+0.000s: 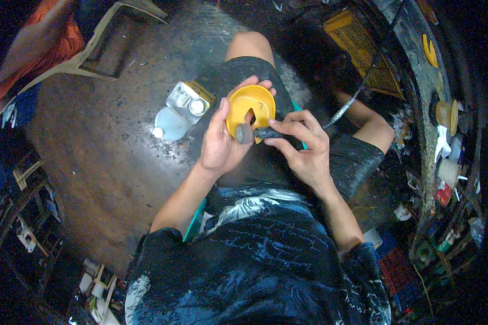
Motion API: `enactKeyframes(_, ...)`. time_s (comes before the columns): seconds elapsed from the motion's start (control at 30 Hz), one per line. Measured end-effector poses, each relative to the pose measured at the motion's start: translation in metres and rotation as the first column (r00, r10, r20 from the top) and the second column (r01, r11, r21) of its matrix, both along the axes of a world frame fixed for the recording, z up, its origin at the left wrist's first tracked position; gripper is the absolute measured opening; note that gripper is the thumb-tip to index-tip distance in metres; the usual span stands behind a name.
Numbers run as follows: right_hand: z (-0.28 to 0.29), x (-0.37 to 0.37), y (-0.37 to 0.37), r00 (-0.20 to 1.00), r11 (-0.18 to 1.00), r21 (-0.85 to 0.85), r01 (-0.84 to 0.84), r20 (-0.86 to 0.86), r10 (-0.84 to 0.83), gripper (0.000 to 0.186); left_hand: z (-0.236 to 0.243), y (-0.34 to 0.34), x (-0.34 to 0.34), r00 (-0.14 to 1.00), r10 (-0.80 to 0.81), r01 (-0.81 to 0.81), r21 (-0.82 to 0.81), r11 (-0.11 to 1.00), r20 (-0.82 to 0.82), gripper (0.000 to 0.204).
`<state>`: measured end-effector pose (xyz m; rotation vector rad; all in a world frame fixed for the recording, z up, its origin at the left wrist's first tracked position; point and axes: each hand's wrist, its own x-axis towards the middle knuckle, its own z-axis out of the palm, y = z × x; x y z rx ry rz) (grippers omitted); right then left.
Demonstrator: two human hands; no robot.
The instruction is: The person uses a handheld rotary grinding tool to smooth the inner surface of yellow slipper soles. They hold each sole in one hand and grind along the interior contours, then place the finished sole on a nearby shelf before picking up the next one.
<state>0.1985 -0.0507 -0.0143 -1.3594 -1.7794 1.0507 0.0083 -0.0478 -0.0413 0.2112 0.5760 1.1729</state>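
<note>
My left hand (217,146) is wrapped from below around a round, shallow yellow piece (261,96) with a raised rim and a narrow slot cut into it. A small dark mark shows on its inner face. Between the thumb and fingers of my right hand (312,149) is a black rotary grinder handpiece (263,133). Its grey grinding wheel (244,134) sits at the lower part of the yellow piece, by the slot; whether they touch I cannot tell. A flexible shaft (341,111) runs from behind my right hand toward the upper right.
On the floor to the left stand a metal tin (185,102) and a pale plastic bottle (171,124). A yellow crate (358,49) lies at the upper right. Along the right, a worn bench edge (429,162) carries more yellow pieces (430,50). A person in orange (65,43) is at the upper left.
</note>
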Motion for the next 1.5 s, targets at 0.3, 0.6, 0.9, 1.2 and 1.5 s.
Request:
enactKeyframes(0.3, 0.000, -0.005, 0.009, 0.999, 0.997, 0.065, 0.032, 0.007, -0.032, 0.039, 0.000, 0.000, 0.002, 1.000, -0.016, 0.017, 0.041, 0.999, -0.022, 0.068)
enactKeyframes(0.6, 0.001, -0.005, 0.009, 0.999, 0.997, 0.071, 0.018, 0.033, -0.020, 0.040, -0.001, -0.002, 0.002, 1.000, -0.019, 0.019, 0.018, 1.000, 0.000, 0.068)
enactKeyframes(0.9, 0.001, 0.000, 0.000, 0.998, 1.000, 0.013, -0.010, 0.065, 0.010, 0.041, 0.001, -0.003, 0.001, 0.999, -0.027, 0.026, -0.003, 1.000, -0.041, 0.068)
enactKeyframes(1.2, 0.002, 0.006, -0.005, 0.993, 0.999, 0.026, -0.022, 0.116, 0.019, 0.042, -0.004, 0.001, -0.002, 0.999, -0.028, 0.028, 0.029, 0.999, -0.025, 0.067)
enactKeyframes(1.5, -0.001, 0.005, 0.016, 0.967, 0.976, 0.083, 0.200, 0.144, -0.210, 0.035, 0.001, 0.000, 0.004, 0.995, 0.058, -0.059, 0.005, 0.998, 0.083, 0.062)
